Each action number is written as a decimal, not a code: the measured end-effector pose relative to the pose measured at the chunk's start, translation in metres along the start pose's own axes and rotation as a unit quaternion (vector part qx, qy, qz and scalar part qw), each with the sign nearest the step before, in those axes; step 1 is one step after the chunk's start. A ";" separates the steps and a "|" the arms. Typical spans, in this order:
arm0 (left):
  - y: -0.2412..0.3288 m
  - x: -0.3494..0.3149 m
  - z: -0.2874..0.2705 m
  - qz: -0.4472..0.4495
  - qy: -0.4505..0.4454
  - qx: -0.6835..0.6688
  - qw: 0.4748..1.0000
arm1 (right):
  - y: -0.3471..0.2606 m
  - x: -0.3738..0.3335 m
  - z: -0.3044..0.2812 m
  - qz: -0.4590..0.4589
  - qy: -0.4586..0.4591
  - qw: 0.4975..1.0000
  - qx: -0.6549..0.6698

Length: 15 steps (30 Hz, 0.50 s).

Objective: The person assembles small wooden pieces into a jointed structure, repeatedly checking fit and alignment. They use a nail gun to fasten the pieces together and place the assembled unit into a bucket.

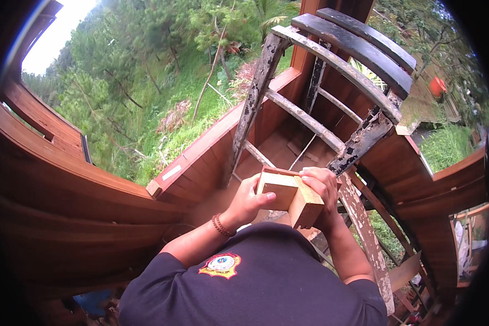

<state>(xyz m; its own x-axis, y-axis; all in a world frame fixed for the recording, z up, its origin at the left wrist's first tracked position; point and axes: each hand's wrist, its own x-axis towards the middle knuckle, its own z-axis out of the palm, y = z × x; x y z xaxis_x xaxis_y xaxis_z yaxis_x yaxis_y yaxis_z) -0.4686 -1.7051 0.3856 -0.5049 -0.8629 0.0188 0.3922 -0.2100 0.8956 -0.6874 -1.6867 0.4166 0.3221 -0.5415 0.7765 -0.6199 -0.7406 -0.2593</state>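
Note:
In front of my chest I hold an angular piece of pale wood (305, 205), made of blocks that meet at a corner, with a reddish-brown edge along its far side. My left hand (245, 202) grips its left part, the thumb lying across the near face. Curled over the right block is my right hand (325, 190), its fingers on the top and far edge; part of that hand is hidden by the wood. Just beyond both hands stands a stepladder-like frame (304, 117) with peeling black and white paint.
Dark curved slats (358, 51) top the frame. A reddish wooden ledge (201, 149) runs behind it, with a green slope (195, 108) outside. Plank walls (81, 190) curve round on the left. At right leans a paint-flaked board (367, 233). An orange object (438, 87) is farther off.

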 end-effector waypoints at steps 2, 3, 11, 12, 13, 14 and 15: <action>0.001 -0.003 -0.003 0.000 -0.002 0.011 1.000 | -0.002 0.001 -0.005 0.004 -0.030 0.999 0.016; 0.001 -0.004 -0.004 -0.002 -0.002 0.009 1.000 | -0.003 0.001 -0.007 0.008 -0.045 0.999 0.025; 0.001 -0.008 -0.011 -0.014 -0.012 0.033 0.999 | -0.007 -0.003 -0.005 0.021 -0.062 0.998 0.003; 0.001 -0.008 -0.011 -0.013 -0.013 0.034 0.999 | -0.007 -0.005 -0.002 0.023 -0.057 0.998 0.003; 0.000 -0.008 -0.011 -0.015 -0.010 0.036 0.999 | -0.008 -0.007 0.000 0.029 -0.054 0.998 0.002; 0.000 -0.008 -0.011 -0.020 -0.011 0.036 0.999 | -0.010 -0.009 0.002 0.036 -0.046 0.998 0.007; -0.001 -0.008 -0.010 -0.026 -0.009 0.036 0.999 | -0.011 -0.011 0.004 0.046 -0.040 0.998 0.012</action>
<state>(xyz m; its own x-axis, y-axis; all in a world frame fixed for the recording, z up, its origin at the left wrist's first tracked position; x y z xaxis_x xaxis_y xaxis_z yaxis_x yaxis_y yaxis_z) -0.4570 -1.7026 0.3803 -0.5371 -0.8433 -0.0214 0.3093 -0.2205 0.9250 -0.6813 -1.6744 0.4084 0.3215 -0.6365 0.7011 -0.6329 -0.6951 -0.3408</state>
